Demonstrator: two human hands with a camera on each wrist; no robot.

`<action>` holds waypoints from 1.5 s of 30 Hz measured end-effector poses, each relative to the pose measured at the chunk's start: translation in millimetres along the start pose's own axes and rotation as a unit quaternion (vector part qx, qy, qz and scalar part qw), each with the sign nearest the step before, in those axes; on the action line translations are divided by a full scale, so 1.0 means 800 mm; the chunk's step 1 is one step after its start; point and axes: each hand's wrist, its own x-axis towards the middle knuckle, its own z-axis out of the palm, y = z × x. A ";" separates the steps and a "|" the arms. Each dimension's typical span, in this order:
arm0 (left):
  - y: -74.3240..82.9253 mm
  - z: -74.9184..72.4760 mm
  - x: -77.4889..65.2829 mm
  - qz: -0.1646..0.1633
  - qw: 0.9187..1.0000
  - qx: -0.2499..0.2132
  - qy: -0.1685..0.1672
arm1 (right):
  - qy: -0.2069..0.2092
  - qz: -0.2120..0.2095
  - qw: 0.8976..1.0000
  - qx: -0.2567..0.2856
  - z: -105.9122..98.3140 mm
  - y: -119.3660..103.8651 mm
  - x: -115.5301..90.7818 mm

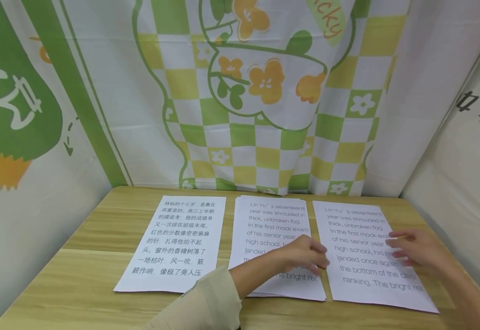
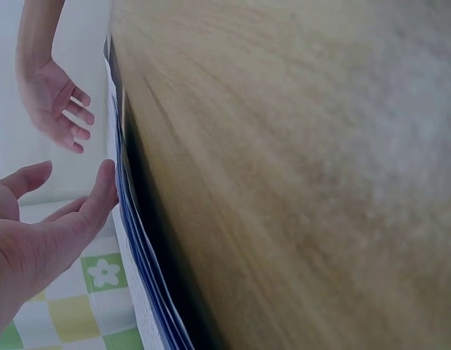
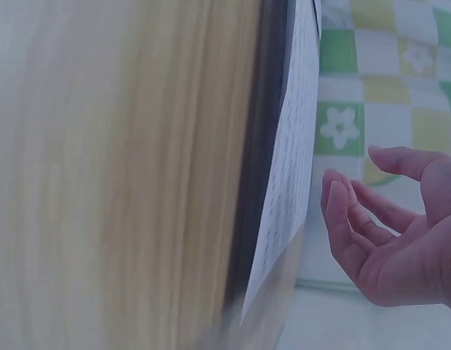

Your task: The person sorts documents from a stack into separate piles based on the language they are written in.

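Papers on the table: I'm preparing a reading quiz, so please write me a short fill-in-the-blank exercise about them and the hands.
1. The left paper carries text in the ____ language.
2. The middle paper and right paper carry ____ words.
3. In the head view, the left hand shows mostly over the ____ paper.

Missing words: Chinese; English; middle.

Head camera: above and behind the left hand and right hand, facing forward and down. Left wrist camera: close behind the left hand, turned sideways, skimming the tabletop. Right wrist camera: likewise, behind the right hand. All views share the checkered curtain.
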 end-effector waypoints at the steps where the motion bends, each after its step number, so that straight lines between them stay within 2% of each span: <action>1: 0.000 -0.001 -0.001 0.001 1.000 0.001 -0.003 | -0.005 -0.004 1.000 0.000 0.005 -0.006 0.000; 5: 0.002 -0.005 -0.007 0.016 1.000 0.003 -0.015 | -0.015 -0.025 1.000 0.000 0.023 -0.024 -0.002; 9: 0.004 -0.015 -0.014 0.037 0.999 0.016 -0.012 | -0.019 -0.048 0.999 0.008 0.040 -0.035 -0.003; 16: -0.004 -0.036 -0.023 0.055 0.998 0.029 0.019 | -0.060 -0.078 0.991 0.090 0.069 -0.045 -0.003; 23: -0.002 -0.063 -0.041 0.052 0.998 0.028 0.024 | -0.105 -0.113 0.979 0.131 0.087 -0.054 -0.001; 33: -0.014 -0.109 -0.068 0.049 0.996 0.032 0.060 | -0.127 -0.116 0.976 0.137 0.114 -0.067 0.002; 39: -0.024 -0.125 -0.080 0.039 0.994 0.048 0.088 | -0.144 -0.118 0.971 0.151 0.122 -0.076 0.003; 45: -0.028 -0.140 -0.092 0.045 0.992 0.055 0.102 | -0.140 -0.113 0.973 0.141 0.129 -0.086 0.004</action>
